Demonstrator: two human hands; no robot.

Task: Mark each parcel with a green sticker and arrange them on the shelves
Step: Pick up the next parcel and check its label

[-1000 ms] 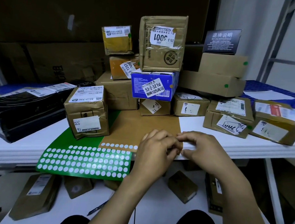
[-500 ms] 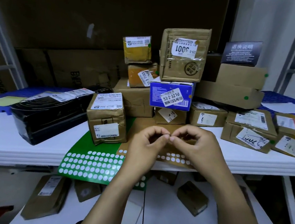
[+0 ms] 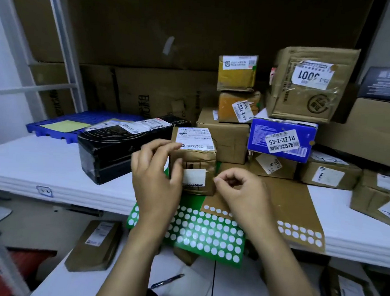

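Note:
A small brown parcel (image 3: 196, 158) with white labels stands on the white shelf (image 3: 45, 172), on the far end of a green sticker sheet (image 3: 205, 233). My left hand (image 3: 156, 177) grips it, fingers over its top left edge and thumb on its front face. My right hand (image 3: 239, 194) pinches thumb and forefinger together beside the parcel's right front edge; the sticker between them is too small to make out. Behind are stacked parcels, among them a blue box (image 3: 281, 143), some with green dots.
A long black box (image 3: 118, 148) lies left of the parcel. A brown backing sheet (image 3: 290, 203) lies to the right, with more parcels (image 3: 380, 202) at the far right. On the lower shelf are a flat parcel (image 3: 96, 245) and a pen (image 3: 167, 281).
My hands were pinched together near the shelf's front edge. Now the left hand has reached forward and taken hold of the small brown parcel; the right hand has come up beside it.

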